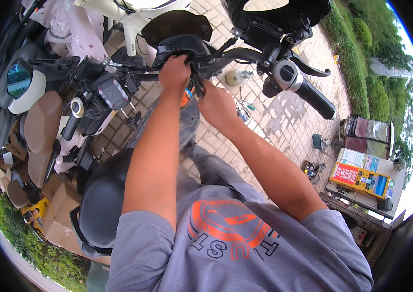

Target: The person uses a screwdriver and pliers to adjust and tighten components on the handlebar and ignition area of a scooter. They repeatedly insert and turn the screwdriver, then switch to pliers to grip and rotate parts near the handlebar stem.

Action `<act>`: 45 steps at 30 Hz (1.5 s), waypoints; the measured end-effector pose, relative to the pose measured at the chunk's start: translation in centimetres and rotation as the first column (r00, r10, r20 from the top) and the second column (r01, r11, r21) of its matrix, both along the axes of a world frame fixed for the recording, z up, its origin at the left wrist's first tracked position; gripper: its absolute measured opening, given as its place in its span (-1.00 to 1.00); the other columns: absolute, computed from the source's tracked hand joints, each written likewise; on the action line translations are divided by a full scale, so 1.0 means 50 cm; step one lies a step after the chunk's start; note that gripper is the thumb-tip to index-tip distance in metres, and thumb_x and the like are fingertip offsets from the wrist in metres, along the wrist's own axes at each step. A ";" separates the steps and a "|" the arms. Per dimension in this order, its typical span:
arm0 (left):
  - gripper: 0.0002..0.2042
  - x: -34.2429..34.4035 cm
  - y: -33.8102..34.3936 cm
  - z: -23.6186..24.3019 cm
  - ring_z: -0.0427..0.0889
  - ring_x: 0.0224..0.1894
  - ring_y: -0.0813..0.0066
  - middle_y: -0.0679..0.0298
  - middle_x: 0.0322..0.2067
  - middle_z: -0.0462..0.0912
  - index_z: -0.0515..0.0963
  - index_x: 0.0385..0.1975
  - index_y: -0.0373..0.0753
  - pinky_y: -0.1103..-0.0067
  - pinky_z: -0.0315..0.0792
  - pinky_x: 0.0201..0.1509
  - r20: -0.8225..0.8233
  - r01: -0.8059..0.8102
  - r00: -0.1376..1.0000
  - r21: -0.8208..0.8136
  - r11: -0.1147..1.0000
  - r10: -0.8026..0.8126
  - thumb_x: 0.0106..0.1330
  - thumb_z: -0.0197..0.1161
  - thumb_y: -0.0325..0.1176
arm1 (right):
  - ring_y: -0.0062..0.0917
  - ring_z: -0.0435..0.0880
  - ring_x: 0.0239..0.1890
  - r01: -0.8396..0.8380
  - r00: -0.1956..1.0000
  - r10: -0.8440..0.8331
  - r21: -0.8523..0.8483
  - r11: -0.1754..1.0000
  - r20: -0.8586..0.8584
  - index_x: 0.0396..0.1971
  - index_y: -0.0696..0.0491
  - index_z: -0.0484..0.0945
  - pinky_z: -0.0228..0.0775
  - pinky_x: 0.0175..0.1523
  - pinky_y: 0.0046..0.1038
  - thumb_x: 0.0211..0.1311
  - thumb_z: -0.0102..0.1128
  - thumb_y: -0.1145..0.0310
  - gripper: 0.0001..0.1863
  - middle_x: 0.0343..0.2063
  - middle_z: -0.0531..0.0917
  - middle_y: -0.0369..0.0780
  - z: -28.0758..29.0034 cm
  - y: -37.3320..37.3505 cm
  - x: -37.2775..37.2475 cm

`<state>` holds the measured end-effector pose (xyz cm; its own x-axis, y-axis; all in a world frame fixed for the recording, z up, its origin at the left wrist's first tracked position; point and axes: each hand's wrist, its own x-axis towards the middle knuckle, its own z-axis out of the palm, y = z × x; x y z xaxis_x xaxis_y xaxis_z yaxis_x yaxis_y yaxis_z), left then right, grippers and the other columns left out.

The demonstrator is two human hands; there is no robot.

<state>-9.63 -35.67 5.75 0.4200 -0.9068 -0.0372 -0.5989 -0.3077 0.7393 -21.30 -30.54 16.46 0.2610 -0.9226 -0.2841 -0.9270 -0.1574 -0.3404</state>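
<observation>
My left hand is closed at the underside of a dark instrument panel on a scooter. Its fingertips are tucked in, and what they hold is hidden. Slightly lower and to the right, my right hand is pinched around black cables hanging under the handlebar. A small orange part shows between my forearms. Further right, the handlebar carries a black rubber grip with a grey collar and a brake lever. The black scooter seat is beside my left arm.
Scooter parts, a round mirror and a brown seat crowd the left, with cardboard boxes below. On the paving stand a pale bottle and small tools. A yellow box sits on a cart at right.
</observation>
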 end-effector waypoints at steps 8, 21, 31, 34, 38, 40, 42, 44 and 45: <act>-0.74 0.024 0.005 -0.049 0.57 -0.15 0.10 0.14 -0.20 0.60 0.58 -0.17 -0.10 0.32 0.45 -0.10 -0.200 -0.055 0.980 -0.190 0.980 0.016 0.13 0.18 -0.27 | 0.00 0.62 -0.32 -0.034 0.995 0.038 0.045 0.998 -0.093 -0.24 0.14 0.44 0.45 -0.21 -0.10 0.08 0.01 0.35 -0.75 -0.42 0.63 0.05 0.016 -0.009 0.009; -0.64 0.042 0.025 0.111 0.47 -0.04 0.07 0.04 -0.07 0.48 0.52 -0.12 -0.25 0.38 0.36 0.03 0.101 0.005 0.994 -0.444 0.896 0.045 0.01 0.27 -0.48 | -0.07 0.64 -0.26 0.021 1.000 -0.021 0.064 0.998 0.004 -0.27 0.17 0.47 0.48 -0.18 -0.15 0.03 0.00 0.41 -0.75 -0.38 0.63 0.04 0.011 -0.025 -0.005; -0.17 0.033 -0.041 0.058 0.18 0.23 0.03 0.15 0.18 0.20 0.14 0.21 -0.10 0.16 0.13 0.27 0.357 -0.018 0.934 -0.010 1.000 0.021 -0.12 0.41 -0.14 | -0.04 0.61 -0.31 -0.062 0.997 0.060 0.047 0.997 0.057 -0.24 0.15 0.44 0.45 -0.26 -0.13 0.05 0.02 0.40 -0.75 -0.40 0.61 0.02 0.025 -0.020 -0.057; -0.19 0.028 -0.049 0.067 0.21 0.20 0.04 0.18 0.14 0.23 0.14 0.21 -0.03 0.15 0.24 0.19 0.297 -0.064 0.954 0.106 0.992 0.030 -0.11 0.41 -0.14 | -0.05 0.61 -0.27 -0.088 0.995 0.085 0.063 0.994 0.057 -0.22 0.15 0.44 0.46 -0.24 -0.12 0.05 -0.02 0.42 -0.74 -0.36 0.60 0.02 0.037 -0.029 -0.064; -0.22 0.027 -0.052 0.072 0.24 0.18 0.03 0.19 0.12 0.25 0.18 0.16 -0.02 0.15 0.33 0.12 0.339 -0.108 0.940 0.161 0.981 0.048 -0.13 0.43 -0.12 | -0.05 0.61 -0.26 -0.136 0.989 0.133 0.055 0.989 0.065 -0.21 0.15 0.43 0.46 -0.22 -0.09 0.06 -0.05 0.45 -0.74 -0.31 0.60 0.03 0.032 -0.037 -0.073; -0.21 0.034 -0.053 0.068 0.25 0.17 0.02 0.16 0.12 0.26 0.20 0.14 -0.05 0.16 0.35 0.10 0.368 -0.131 0.927 0.154 0.979 0.066 -0.15 0.45 -0.09 | -0.08 0.62 -0.23 -0.066 0.983 0.046 0.107 0.992 0.180 -0.20 0.15 0.43 0.46 -0.22 -0.08 0.06 -0.06 0.46 -0.73 -0.30 0.60 0.01 0.030 -0.041 -0.075; -0.21 0.034 -0.057 0.068 0.25 0.18 0.02 0.15 0.11 0.26 0.21 0.14 -0.06 0.17 0.36 0.11 0.368 -0.155 0.926 0.169 0.973 0.084 -0.15 0.45 -0.08 | -0.11 0.62 -0.22 0.056 0.929 -0.126 0.205 0.977 0.348 -0.21 0.14 0.43 0.46 -0.23 -0.09 0.06 -0.06 0.46 -0.74 -0.30 0.60 -0.01 0.021 -0.044 -0.072; -0.21 0.031 -0.063 0.068 0.24 0.18 -0.02 0.06 0.11 0.27 0.22 0.15 -0.09 0.17 0.31 0.14 0.344 -0.108 0.937 0.142 0.984 0.053 -0.14 0.44 -0.07 | -0.15 0.63 -0.23 0.127 0.840 -0.249 0.272 0.954 0.483 -0.23 0.14 0.43 0.45 -0.25 -0.10 0.05 -0.05 0.46 -0.76 -0.30 0.61 -0.04 -0.001 -0.047 -0.066; -0.21 0.052 -0.061 0.049 0.24 0.17 -0.03 0.05 0.10 0.27 0.22 0.15 -0.10 0.17 0.29 0.16 0.337 -0.077 0.941 0.100 0.992 0.039 -0.14 0.44 -0.07 | -0.17 0.63 -0.24 0.062 0.897 -0.161 0.245 0.968 0.411 -0.24 0.13 0.43 0.44 -0.25 -0.11 0.04 -0.05 0.47 -0.76 -0.30 0.61 -0.05 0.009 -0.048 -0.060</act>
